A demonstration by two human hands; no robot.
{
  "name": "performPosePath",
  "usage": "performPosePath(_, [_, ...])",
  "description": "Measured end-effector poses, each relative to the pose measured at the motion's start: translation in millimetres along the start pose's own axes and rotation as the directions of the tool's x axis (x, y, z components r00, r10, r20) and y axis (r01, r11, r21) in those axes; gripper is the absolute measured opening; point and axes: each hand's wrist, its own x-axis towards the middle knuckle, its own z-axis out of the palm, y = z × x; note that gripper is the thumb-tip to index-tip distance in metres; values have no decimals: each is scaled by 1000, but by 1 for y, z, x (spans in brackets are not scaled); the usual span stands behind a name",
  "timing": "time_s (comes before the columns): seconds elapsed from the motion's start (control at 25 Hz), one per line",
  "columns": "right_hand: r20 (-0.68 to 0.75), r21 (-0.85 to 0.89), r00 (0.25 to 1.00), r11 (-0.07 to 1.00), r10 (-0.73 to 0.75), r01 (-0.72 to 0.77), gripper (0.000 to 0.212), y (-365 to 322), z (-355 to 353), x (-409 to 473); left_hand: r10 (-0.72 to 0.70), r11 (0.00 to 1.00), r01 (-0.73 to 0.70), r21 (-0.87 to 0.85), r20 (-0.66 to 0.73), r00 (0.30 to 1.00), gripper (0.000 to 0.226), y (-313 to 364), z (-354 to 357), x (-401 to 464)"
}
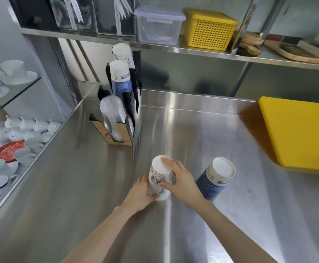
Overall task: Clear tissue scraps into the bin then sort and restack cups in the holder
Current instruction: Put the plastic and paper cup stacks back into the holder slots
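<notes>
In the head view, a stack of white printed cups [159, 179], bottoms up, is held on the steel worktop [192, 133] by both hands. The left hand [138, 194] is curled round its lower part; the right hand [181, 182] is wrapped round its upper part, with fingers [167, 161] laid over the top. Just right of the right-hand fingers, a blue cup stack [216, 179] is seen standing upturned. Beyond the fingers, the cup holder [119, 114] is filled with clear, blue and white stacks. A yellow basket [209, 29] and a clear lidded box [158, 25] are kept on the shelf [98, 37].
</notes>
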Motion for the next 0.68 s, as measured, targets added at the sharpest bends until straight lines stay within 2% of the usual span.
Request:
performPosePath(0.2, [1,76,999,996,-41,40,62,-10,-17,-1,38,994,-40,-97,-21,999,69,6,-6,-4])
performPosePath(0.4, [-37,46,989,989,-140,142,59,-34,-47,7,143,977,-157,-147,-102,984,72,31,-34,-8])
performPosePath(0.68, [-133,13,953,961,-271,275,54,-99,-107,40,265,955,-289,-71,-236,935,78,75,-117,8])
